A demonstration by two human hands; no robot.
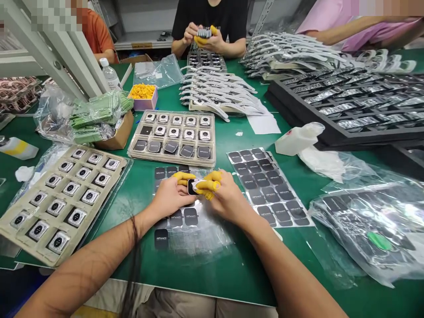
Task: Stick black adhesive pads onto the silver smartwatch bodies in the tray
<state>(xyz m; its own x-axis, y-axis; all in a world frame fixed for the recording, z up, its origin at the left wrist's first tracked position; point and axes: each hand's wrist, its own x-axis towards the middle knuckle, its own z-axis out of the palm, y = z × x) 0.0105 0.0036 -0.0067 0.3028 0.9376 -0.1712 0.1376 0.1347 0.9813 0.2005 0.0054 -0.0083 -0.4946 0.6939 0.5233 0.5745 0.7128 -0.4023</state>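
Observation:
Near the middle of the green table, my left hand (pixel 172 194) holds a small watch body (pixel 192 187) with a dark face, its fingers closed round the edge. My right hand (pixel 223 192) pinches something white, perhaps a wipe, against the right side of that watch. Yellow finger covers sit on fingertips of both hands. Under the hands lies a clear sheet with square black stickers (pixel 191 217). To the right is a fuller sticker sheet (pixel 261 180). A tray (pixel 172 157) of watch bodies stands behind the hands, its front row dark. Another tray (pixel 99 229) lies at the left.
A white bottle (pixel 294 140) lies at the right, before a black foam tray (pixel 298 119). Plastic bags (pixel 361 238) cover the right side. Stacked white straps (pixel 218 90), a box of yellow finger covers (pixel 145 104) and a green-filled carton (pixel 121 132) stand farther back. Other people sit across the table.

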